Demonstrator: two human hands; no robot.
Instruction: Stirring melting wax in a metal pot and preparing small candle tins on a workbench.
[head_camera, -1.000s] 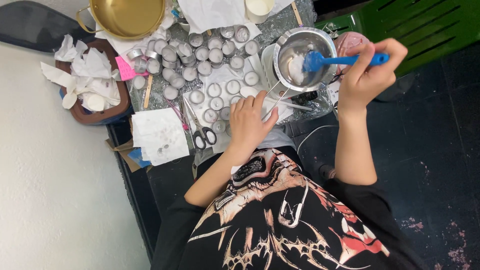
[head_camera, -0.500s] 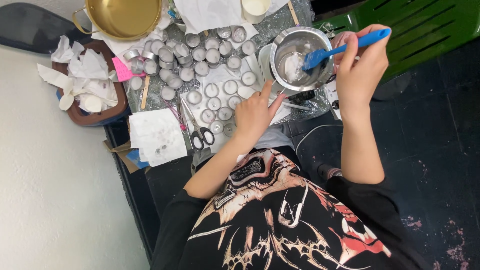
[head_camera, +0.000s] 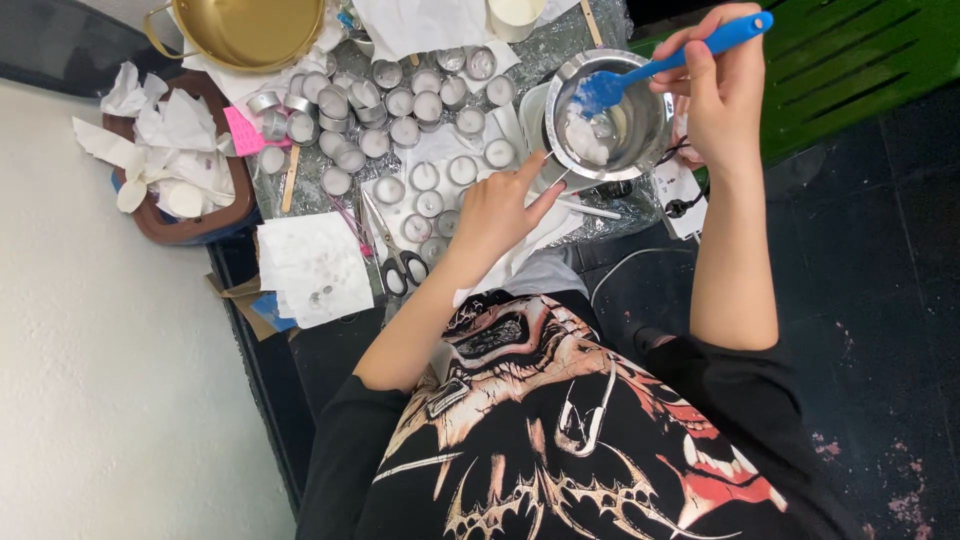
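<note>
Dark flooring runs along the right side of the view, a pale wall surface fills the left, and between them stands a narrow table covered in crinkled foil.

On it sits a round steel bowl, shiny inside, with pale lumps of white wax lying at its bottom. A blue spatula slants into the bowl, its flat blade down near the wax and its handle rising up and to the right.

The right hand is closed around the upper part of that handle, holding it above the bowl's right rim. The left hand lies just below and to the left of the bowl, loosely open and holding nothing, with its forefinger stretched out so the tip touches or nearly touches the bowl's lower left rim.

Many small round metal cups with white filling crowd the foil to the left of the bowl. Scissors with black handles lie beside the left wrist, next to a stained white paper sheet. A brown tray heaped with crumpled white paper stands at the far left, and a brass-coloured pot sits at the top edge.
</note>
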